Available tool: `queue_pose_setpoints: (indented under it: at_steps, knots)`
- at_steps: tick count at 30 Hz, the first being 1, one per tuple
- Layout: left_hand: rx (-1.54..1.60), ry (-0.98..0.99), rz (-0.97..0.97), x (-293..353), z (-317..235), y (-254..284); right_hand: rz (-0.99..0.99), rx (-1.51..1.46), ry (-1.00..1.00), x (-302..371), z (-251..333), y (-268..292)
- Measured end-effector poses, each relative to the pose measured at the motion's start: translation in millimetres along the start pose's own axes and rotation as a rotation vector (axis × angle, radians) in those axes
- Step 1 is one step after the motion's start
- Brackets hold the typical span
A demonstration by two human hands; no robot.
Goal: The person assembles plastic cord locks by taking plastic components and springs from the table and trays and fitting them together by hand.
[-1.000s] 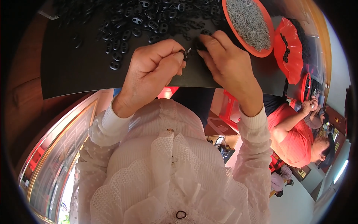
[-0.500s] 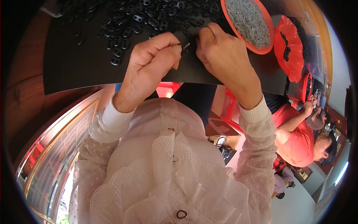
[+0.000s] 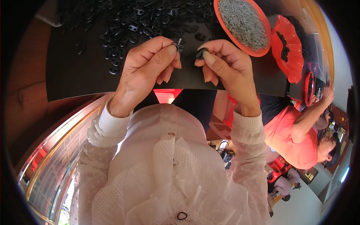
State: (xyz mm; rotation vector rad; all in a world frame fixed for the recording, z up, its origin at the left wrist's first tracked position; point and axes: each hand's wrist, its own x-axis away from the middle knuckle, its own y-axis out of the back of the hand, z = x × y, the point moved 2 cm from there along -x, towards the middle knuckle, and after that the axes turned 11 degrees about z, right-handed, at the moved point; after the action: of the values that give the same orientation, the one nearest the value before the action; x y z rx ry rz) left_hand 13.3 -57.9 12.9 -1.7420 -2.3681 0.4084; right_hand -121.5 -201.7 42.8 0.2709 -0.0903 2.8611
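Note:
Pinched in my left hand is a small black plastic piece, with a tiny metal coil spring standing up from it. My right hand grips a black oval cord-lock shell between thumb and fingers. The two hands face each other over the dark tabletop, a short gap apart, and the parts do not touch. Beyond them spreads a heap of black two-hole cord-lock shells, several lying loose at its near edge.
An orange-red bowl of metal springs stands beyond my right hand. Beside it lies a red wavy-edged dish with small black pieces. The dark table's near edge runs close to me. Farther right, a co-worker in a coral shirt sits.
My right hand has turned and now shows the black cord-lock shell in its fingers. The spring in my left hand has tipped more upright. The co-worker's arm has shifted.

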Motion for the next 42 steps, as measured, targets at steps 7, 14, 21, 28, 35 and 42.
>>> queue_pose_setpoints:
  at_steps: [7, 14, 21, 28, 35, 42]
  knots:
    - [0.028, 0.06, 0.019, -3.3, -2.5, -3.5, 0.04, -0.191, 0.094, -0.7, -2.7, -5.7]
    - [0.005, 0.039, 0.001, 1.2, 0.1, -4.6, 0.035, -0.149, 0.112, -5.1, -3.1, -19.0]
    - [-0.009, -0.01, -0.019, 4.2, 1.2, -0.1, 0.01, -0.108, 0.145, -5.8, -2.9, -28.3]
    - [-0.086, -0.068, -0.05, 0.6, 5.0, -4.1, -0.117, -0.061, 0.176, -5.3, -5.5, -36.5]
    - [-0.054, -0.093, -0.104, -5.6, 5.3, -9.2, -0.164, -0.024, 0.226, -7.1, -5.8, -34.5]
    - [-0.023, -0.07, -0.144, -4.7, 3.8, -8.1, -0.144, -0.027, 0.168, -8.0, 0.7, -24.8]
